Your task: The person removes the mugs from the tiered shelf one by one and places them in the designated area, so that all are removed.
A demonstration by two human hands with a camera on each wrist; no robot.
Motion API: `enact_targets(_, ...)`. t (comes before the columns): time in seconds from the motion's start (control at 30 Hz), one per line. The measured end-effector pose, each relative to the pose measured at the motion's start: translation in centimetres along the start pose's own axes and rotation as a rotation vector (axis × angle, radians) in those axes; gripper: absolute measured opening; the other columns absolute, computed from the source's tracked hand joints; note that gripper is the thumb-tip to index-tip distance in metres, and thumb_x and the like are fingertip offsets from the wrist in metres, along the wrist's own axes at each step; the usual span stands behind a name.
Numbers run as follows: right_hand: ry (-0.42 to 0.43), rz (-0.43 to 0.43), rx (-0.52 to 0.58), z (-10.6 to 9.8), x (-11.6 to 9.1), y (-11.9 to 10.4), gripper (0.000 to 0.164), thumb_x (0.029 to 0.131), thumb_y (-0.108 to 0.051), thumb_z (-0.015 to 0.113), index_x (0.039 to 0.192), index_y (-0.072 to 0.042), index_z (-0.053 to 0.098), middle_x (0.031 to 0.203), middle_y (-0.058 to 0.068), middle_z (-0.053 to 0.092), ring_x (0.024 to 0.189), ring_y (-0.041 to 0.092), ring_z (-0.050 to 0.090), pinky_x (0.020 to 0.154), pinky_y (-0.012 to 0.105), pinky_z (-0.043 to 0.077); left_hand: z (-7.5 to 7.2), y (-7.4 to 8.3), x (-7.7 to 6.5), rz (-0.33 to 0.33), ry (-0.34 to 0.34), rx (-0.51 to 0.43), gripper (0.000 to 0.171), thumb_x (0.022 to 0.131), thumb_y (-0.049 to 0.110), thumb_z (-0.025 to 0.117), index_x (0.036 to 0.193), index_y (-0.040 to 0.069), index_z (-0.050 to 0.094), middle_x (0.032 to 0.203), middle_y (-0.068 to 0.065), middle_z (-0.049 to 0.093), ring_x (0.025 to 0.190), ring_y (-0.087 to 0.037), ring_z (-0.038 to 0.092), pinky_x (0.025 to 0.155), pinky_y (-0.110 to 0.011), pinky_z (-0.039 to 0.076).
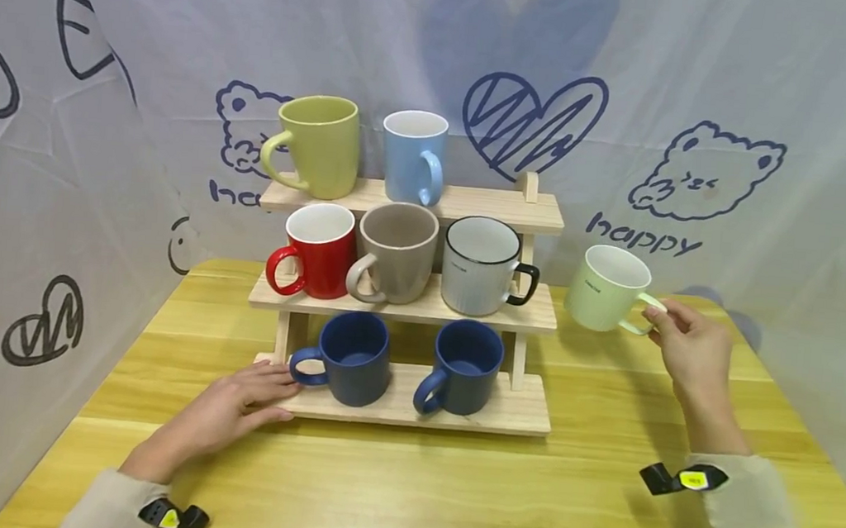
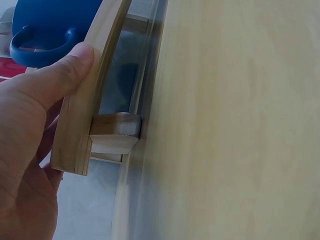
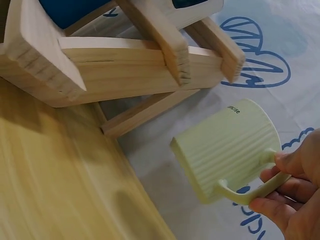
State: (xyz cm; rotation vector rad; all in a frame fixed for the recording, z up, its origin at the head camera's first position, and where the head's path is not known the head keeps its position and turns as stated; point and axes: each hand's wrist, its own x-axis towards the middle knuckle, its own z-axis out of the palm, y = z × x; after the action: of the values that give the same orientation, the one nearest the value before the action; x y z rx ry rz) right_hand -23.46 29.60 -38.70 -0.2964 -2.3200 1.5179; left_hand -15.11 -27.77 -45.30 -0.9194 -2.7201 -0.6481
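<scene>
My right hand (image 1: 695,352) holds a pale green mug (image 1: 605,293) by its handle, in the air to the right of a three-tier wooden display rack (image 1: 411,416). In the right wrist view, the fingers and thumb pinch the handle of the mug (image 3: 227,150), which is tilted there. At the bottom tier's left end, my left hand (image 1: 236,407) grips the board, and the left wrist view shows the thumb (image 2: 75,62) on its edge with fingers partly hidden behind. Close to those fingers is the handle of a dark blue mug (image 1: 354,366).
Another dark blue mug (image 1: 465,371) shares the bottom tier. Red (image 1: 329,261), taupe (image 1: 401,258) and white black-rimmed (image 1: 478,272) mugs fill the middle one. Olive-green (image 1: 323,148) and light blue (image 1: 405,159) mugs stand on top. A drawn-on white curtain (image 1: 707,63) hangs behind the wooden table (image 1: 405,495).
</scene>
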Motion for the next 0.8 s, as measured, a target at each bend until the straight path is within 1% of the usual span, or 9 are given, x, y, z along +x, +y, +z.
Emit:
enact_targets(0.07, -0.006, 0.007, -0.027, 0.3, -0.2, 0.4, 0.041, 0.097, -0.022, 0.064, 0.124, 0.008, 0.062, 0.086, -0.019, 0.061, 0.077, -0.008, 0.061, 0.073, 0.011, 0.055, 0.0, 0.0, -0.1, -0.009, -0.009, 0.003, 0.038, 0.085, 0.028, 0.077, 0.119, 0.014, 0.073, 0.124, -0.001, 0.067, 0.122, -0.028, 0.057, 0.116, -0.025, 0.028)
enact_targets(0.13, -0.005, 0.007, -0.055, 0.6, -0.4, 0.7, 0.041, 0.097, -0.025, 0.064, 0.123, 0.006, 0.064, 0.087, -0.015, 0.064, 0.076, -0.007, 0.062, 0.073, 0.012, 0.055, 0.0, 0.1, -0.2, -0.012, -0.015, 0.007, 0.038, 0.086, 0.029, 0.076, 0.120, 0.014, 0.072, 0.124, 0.000, 0.067, 0.122, -0.028, 0.057, 0.116, -0.026, 0.029)
enact_targets(0.2, -0.010, 0.004, -0.085, 0.9, -0.6, 0.9, 0.040, 0.097, -0.026, 0.063, 0.123, 0.005, 0.064, 0.092, -0.008, 0.067, 0.076, -0.006, 0.063, 0.072, 0.012, 0.055, 0.0, 0.1, -0.2, -0.009, -0.013, 0.009, 0.038, 0.086, 0.029, 0.075, 0.120, 0.014, 0.072, 0.124, 0.000, 0.067, 0.122, -0.028, 0.057, 0.115, -0.027, 0.029)
enact_targets(0.27, -0.012, 0.003, -0.109, 1.1, -0.7, 1.2, 0.041, 0.097, -0.027, 0.063, 0.123, 0.004, 0.065, 0.099, 0.003, 0.069, 0.077, -0.003, 0.064, 0.071, 0.011, 0.055, 0.1, 0.1, -0.1, -0.004, -0.007, 0.010, 0.037, 0.086, 0.029, 0.075, 0.120, 0.014, 0.072, 0.124, 0.000, 0.067, 0.122, -0.028, 0.057, 0.115, -0.027, 0.029)
enact_targets(0.33, -0.019, 0.006, -0.128, 1.2, -0.7, 1.3, 0.042, 0.098, -0.029, 0.062, 0.124, 0.004, 0.065, 0.107, 0.014, 0.069, 0.078, -0.002, 0.064, 0.071, 0.010, 0.054, 0.1, 0.1, -0.1, -0.003, -0.002, 0.007, 0.037, 0.086, 0.028, 0.076, 0.120, 0.014, 0.073, 0.124, 0.000, 0.067, 0.122, -0.027, 0.057, 0.116, -0.025, 0.028)
enact_targets(0.4, -0.022, 0.011, -0.142, 1.4, -0.7, 1.5, 0.043, 0.098, -0.030, 0.061, 0.125, 0.003, 0.064, 0.113, 0.020, 0.067, 0.079, -0.001, 0.064, 0.071, 0.010, 0.054, 0.1, 0.1, -0.1, -0.003, 0.004, 0.006, 0.036, 0.085, 0.028, 0.076, 0.119, 0.014, 0.073, 0.124, 0.000, 0.067, 0.122, -0.027, 0.057, 0.116, -0.025, 0.027)
enact_targets(0.47, -0.023, 0.015, -0.146, 1.6, -0.6, 1.6, 0.044, 0.098, -0.031, 0.061, 0.125, 0.003, 0.064, 0.116, 0.022, 0.066, 0.080, -0.001, 0.063, 0.071, 0.009, 0.054, 0.1, 0.0, -0.1, -0.003, 0.007, 0.007, 0.036, 0.086, 0.027, 0.076, 0.119, 0.014, 0.073, 0.124, -0.001, 0.067, 0.121, -0.028, 0.057, 0.116, -0.024, 0.026)
enact_targets(0.6, -0.015, 0.006, -0.165, 2.1, -0.4, 2.0, 0.044, 0.098, -0.032, 0.062, 0.125, 0.002, 0.065, 0.116, 0.021, 0.067, 0.074, -0.004, 0.061, 0.067, 0.008, 0.053, 0.1, 0.0, -0.1, -0.003, 0.010, 0.001, 0.036, 0.086, 0.027, 0.076, 0.119, 0.013, 0.072, 0.125, -0.003, 0.066, 0.122, -0.030, 0.057, 0.117, -0.023, 0.024)
enact_targets(0.8, -0.004, -0.039, -0.240, 2.9, -0.2, 2.8, 0.040, 0.097, -0.032, 0.063, 0.121, -0.001, 0.069, 0.104, 0.019, 0.070, 0.068, -0.002, 0.057, 0.057, 0.009, 0.048, 0.1, 0.2, 0.0, -0.004, 0.013, -0.005, 0.037, 0.086, 0.026, 0.076, 0.119, 0.012, 0.072, 0.124, -0.004, 0.067, 0.122, -0.030, 0.057, 0.117, -0.024, 0.024)
